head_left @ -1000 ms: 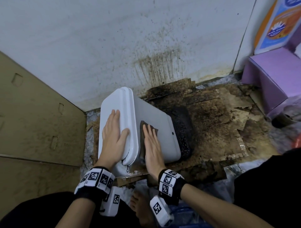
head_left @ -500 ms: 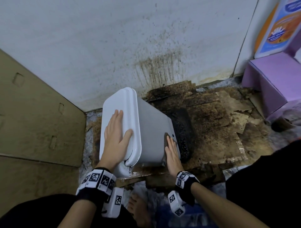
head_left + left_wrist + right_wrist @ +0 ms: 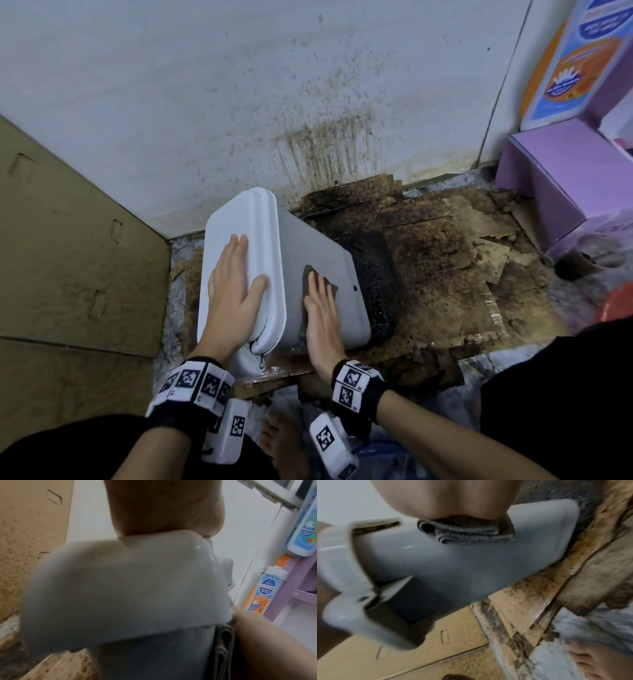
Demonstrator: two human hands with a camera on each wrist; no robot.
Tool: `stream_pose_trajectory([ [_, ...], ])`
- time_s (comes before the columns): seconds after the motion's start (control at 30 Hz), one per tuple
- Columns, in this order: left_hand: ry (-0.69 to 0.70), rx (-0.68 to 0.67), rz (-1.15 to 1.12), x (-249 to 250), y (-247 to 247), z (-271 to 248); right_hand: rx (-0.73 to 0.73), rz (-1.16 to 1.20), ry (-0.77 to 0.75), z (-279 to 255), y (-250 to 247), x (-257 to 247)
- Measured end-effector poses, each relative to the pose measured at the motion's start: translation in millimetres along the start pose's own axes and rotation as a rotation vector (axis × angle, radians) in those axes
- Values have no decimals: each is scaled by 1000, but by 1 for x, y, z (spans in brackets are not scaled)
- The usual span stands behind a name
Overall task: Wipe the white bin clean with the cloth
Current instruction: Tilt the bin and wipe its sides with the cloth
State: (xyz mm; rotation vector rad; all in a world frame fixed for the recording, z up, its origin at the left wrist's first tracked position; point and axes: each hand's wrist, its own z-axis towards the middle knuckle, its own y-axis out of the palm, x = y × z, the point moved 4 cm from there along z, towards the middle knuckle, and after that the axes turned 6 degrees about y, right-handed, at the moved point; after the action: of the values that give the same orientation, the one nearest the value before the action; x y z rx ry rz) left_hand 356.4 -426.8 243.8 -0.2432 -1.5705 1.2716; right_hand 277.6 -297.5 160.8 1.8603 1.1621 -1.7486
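The white bin [image 3: 329, 274] stands tilted on stained cardboard by the wall, lid toward the left. My left hand [image 3: 233, 291] lies flat on the lid [image 3: 120, 588], fingers straight, thumb hooked over the lid's edge. My right hand [image 3: 320, 308] presses a folded grey-brown cloth [image 3: 322, 281] flat against the bin's grey side wall [image 3: 471, 568]. In the right wrist view the cloth [image 3: 467, 532] shows as folded layers under my palm. Its far corner sticks out past my fingertips in the head view.
A dirty white wall [image 3: 239, 102] rises behind the bin. Flat cardboard panels [image 3: 68, 274] lean at the left. Soiled, torn cardboard [image 3: 462, 274] covers the floor to the right. A purple box [image 3: 561, 178] and a soap bottle [image 3: 575, 61] stand far right. My bare foot [image 3: 284, 442] is below.
My right hand with the cloth swept down to the bin's lower edge half a second ago and has come back up the side wall. The left hand stays on the lid.
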Motion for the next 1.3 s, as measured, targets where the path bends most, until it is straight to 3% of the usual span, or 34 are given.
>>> stream_pose_trajectory([
  [0.13, 5, 0, 2, 0, 1, 2, -28, 7, -73, -4, 6, -15],
  [0.4, 6, 4, -37, 10, 4, 2, 21, 16, -115, 5, -10, 35],
  [0.5, 3, -7, -37, 15, 5, 1, 38, 30, -20, 16, -14, 70],
  [0.73, 2, -7, -40, 20, 5, 1, 49, 89, 387, 33, -21, 122],
  [0.93, 3, -11, -13, 19, 6, 1, 73, 55, 424, 38, -20, 114],
  [1.07, 4, -9, -10, 21, 7, 4, 83, 155, 462, 30, -20, 86],
  [1.3, 10, -10, 11, 22, 12, 7, 50, 354, 277, 7, -13, 8],
])
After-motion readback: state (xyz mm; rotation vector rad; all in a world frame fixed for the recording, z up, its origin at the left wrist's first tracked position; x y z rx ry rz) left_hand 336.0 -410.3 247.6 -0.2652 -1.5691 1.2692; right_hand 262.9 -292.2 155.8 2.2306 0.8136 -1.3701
